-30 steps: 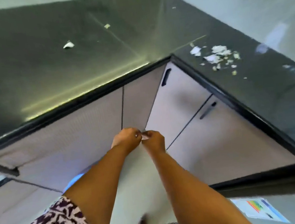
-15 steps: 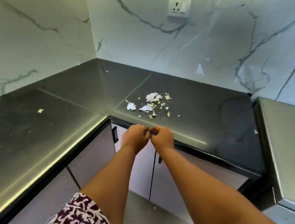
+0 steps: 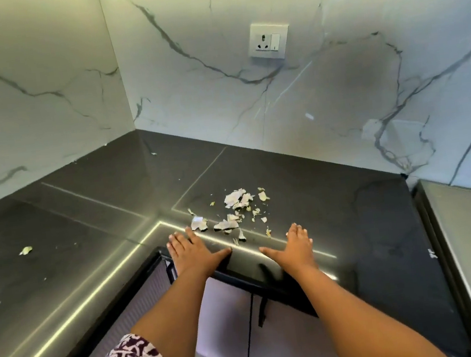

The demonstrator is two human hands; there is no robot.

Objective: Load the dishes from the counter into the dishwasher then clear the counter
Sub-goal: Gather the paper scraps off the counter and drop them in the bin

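Two hands flat on counter (image 3: 333, 184), left hand (image 3: 191, 250), right hand (image 3: 294, 248), scraps (image 3: 238, 207) just beyond

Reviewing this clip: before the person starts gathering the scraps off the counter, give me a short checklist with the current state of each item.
1. Both hands free: ok. The left hand and right hand lie flat and open on the counter, nothing in either grip.
2. Main pile located: ok. The pile of scraps lies just beyond and between the hands.
3. Stray bits noted: ok. A lone scrap lies far left, apart from the pile.
4. Dishes off the counter: ok; none in view.
5. Bin or cloth ready: cannot tell; none in view.
6. Dishwasher closed: cannot tell; not identifiable here.
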